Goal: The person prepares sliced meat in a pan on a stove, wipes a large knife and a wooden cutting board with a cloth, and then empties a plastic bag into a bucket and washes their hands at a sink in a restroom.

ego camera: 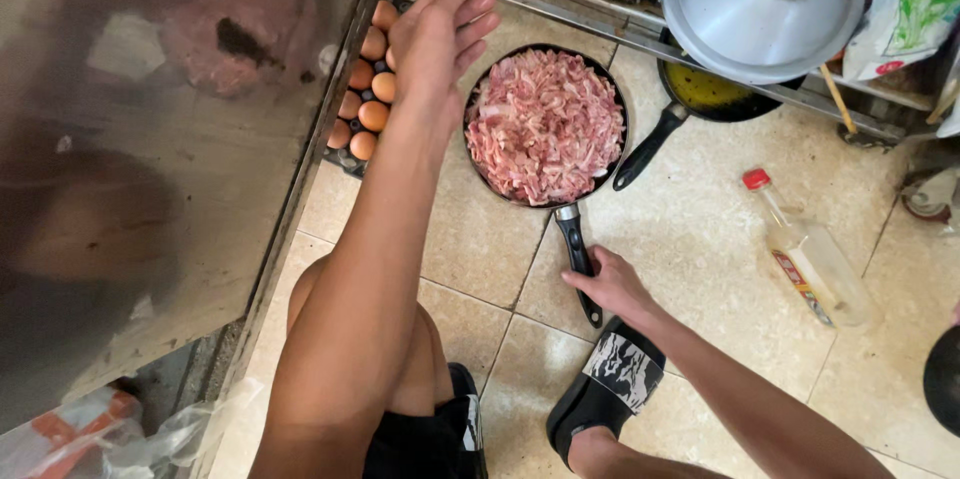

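That pan (545,124) looks heavy with slippery raw meat (545,129), right hand (612,284) wrapped round its handle (578,259), left hand (435,34) hovering open beyond it over the eggs (365,89).

The egg tray (362,89) is partly hidden, perhaps tucked beneath the blurred metal counter (150,169).

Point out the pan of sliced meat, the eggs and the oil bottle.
pan of sliced meat (579,244): head view, black handle.
eggs (373,116): head view, one brown egg's shell.
oil bottle (815,259): head view, clear body.

head cam | looks steeply down | close over tiled floor (700,239) | single view
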